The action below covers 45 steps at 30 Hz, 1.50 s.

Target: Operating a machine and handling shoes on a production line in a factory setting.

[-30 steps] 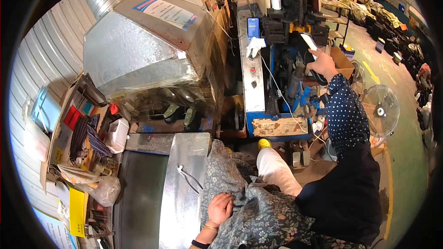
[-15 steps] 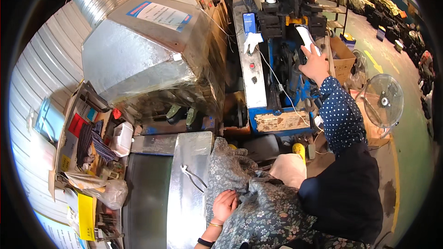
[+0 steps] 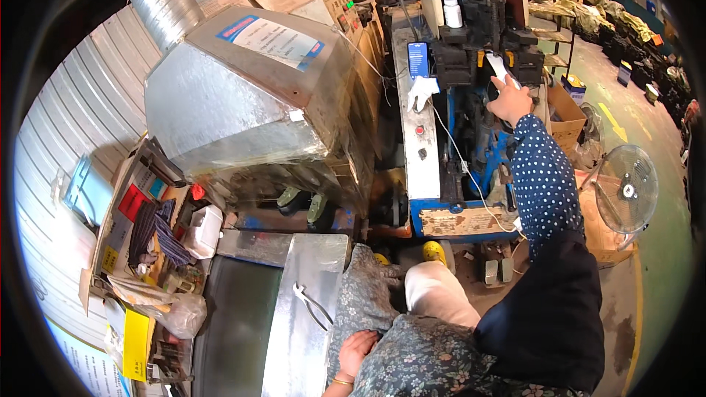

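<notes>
My right hand [image 3: 510,101] reaches far forward into the blue and black machine [image 3: 471,165]. Its fingers grip the near end of a long white piece shaped like a shoe sole [image 3: 498,68], whose far end sits between the machine's black blocks [image 3: 526,59]; the hand hides the rest. Down near the lower edge my left hand [image 3: 357,353] lies against the grey floral apron [image 3: 412,353], fingers loosely stretched and tips partly lost in a fold. Left of the apron, pliers with dark handles [image 3: 312,306] lie on a metal plate [image 3: 294,353], apart from that hand.
A metal hood [image 3: 228,103] with two dark green shoe-like pieces [image 3: 316,207] beneath stands at left. Along the machine's white side panel [image 3: 423,169] are a red button [image 3: 420,130], a white glove [image 3: 422,92] and a cable. A fan [image 3: 625,187] and cardboard box [image 3: 568,119] stand right.
The view has shifted, so the surroundings sit lower and further right. My right hand has pushed the white piece deeper between the black blocks. My left hand stays on the apron.
</notes>
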Each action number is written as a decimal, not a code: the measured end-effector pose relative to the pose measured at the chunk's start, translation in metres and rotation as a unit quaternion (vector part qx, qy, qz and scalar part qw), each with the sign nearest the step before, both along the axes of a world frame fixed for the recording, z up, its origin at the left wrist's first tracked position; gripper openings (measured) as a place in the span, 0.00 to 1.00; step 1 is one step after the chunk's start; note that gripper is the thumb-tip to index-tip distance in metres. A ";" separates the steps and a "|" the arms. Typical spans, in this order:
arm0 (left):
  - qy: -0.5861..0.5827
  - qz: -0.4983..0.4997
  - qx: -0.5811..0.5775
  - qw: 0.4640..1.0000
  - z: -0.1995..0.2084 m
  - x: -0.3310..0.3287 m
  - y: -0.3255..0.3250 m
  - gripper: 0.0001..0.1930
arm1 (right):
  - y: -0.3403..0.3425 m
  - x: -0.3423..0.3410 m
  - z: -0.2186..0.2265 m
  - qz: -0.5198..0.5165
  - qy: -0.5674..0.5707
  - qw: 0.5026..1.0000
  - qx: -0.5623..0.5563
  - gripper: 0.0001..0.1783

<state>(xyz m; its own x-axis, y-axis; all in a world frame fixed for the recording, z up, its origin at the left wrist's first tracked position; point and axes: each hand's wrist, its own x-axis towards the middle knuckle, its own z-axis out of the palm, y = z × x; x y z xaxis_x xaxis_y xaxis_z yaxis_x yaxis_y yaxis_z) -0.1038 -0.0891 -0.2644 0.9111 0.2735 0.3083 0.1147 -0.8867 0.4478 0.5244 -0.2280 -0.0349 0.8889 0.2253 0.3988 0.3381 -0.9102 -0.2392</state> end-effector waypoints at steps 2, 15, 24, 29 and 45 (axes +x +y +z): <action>0.003 -0.007 -0.006 1.000 -0.004 0.003 0.005 0.10 | -0.003 0.002 0.005 -0.007 0.011 1.000 -0.004 0.43; -0.031 -0.004 -0.064 0.997 -0.028 -0.022 0.005 0.12 | 0.018 -0.037 -0.005 0.163 -0.278 0.943 -0.083 0.23; -0.098 0.040 0.131 0.986 -0.015 -0.021 -0.009 0.21 | 0.129 -0.433 -0.253 0.824 0.075 0.562 -0.008 0.35; -0.133 0.123 -0.198 0.963 -0.070 -0.030 -0.020 0.32 | 0.136 -0.511 -0.216 0.882 0.055 0.463 -0.070 0.36; -0.053 0.032 -0.172 0.983 -0.086 -0.052 -0.003 0.24 | 0.122 -0.518 -0.227 0.834 0.058 0.547 0.032 0.18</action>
<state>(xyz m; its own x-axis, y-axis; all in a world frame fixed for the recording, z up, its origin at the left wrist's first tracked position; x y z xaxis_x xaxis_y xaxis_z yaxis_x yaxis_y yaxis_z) -0.1553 -0.0926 -0.3504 0.8564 0.4338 0.2800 0.1012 -0.6727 0.7329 0.0065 -0.1061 -0.2615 -0.5132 0.7506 0.4163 0.6651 0.6543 -0.3598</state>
